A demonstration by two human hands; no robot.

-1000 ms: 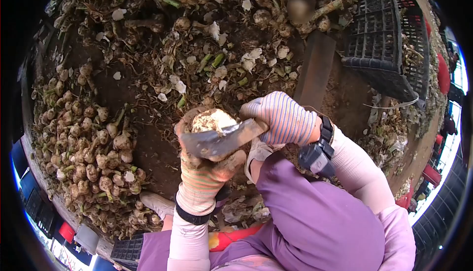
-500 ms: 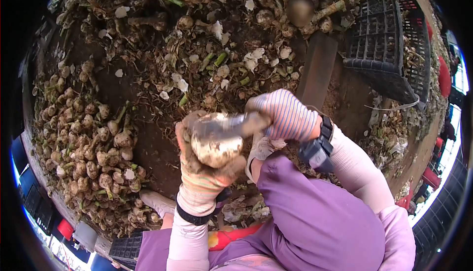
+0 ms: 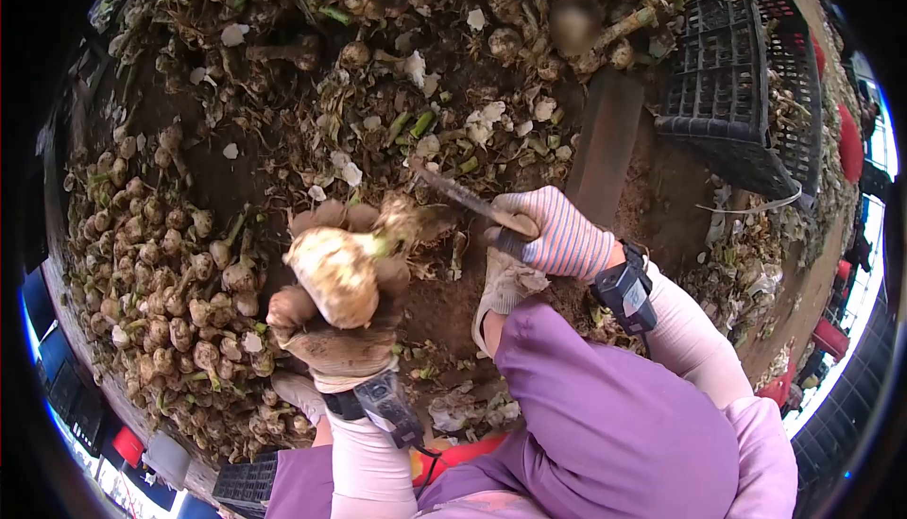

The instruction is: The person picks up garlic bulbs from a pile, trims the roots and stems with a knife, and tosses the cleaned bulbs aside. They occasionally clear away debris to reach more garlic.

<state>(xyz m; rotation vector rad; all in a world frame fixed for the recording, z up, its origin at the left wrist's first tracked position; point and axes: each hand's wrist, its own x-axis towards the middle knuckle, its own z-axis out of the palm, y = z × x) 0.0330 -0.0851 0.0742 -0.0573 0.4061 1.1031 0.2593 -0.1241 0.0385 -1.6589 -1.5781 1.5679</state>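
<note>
My left hand (image 3: pixel 340 335), in a soiled glove, is wrapped round a large pale bulb (image 3: pixel 334 276) with brown soil marks. The bulb's short green stem and root tuft point up and to the right. To the right, my right hand (image 3: pixel 559 233), in a striped glove, grips the handle of a knife (image 3: pixel 463 195). Its dirty blade points up and left, apart from the bulb. Both wrists carry dark strapped devices.
A heap of bulbs (image 3: pixel 179 283) lies at the left, and another pile of stalked bulbs (image 3: pixel 510 9) at the top. Peel and stem scraps cover the middle ground. A wooden plank (image 3: pixel 605 141) and a black crate (image 3: pixel 718 66) stand at the right.
The blade has come away from the bulb. My left hand has moved left and turned, showing the bulb's stem side. My right hand has shifted slightly right and down with the knife.
</note>
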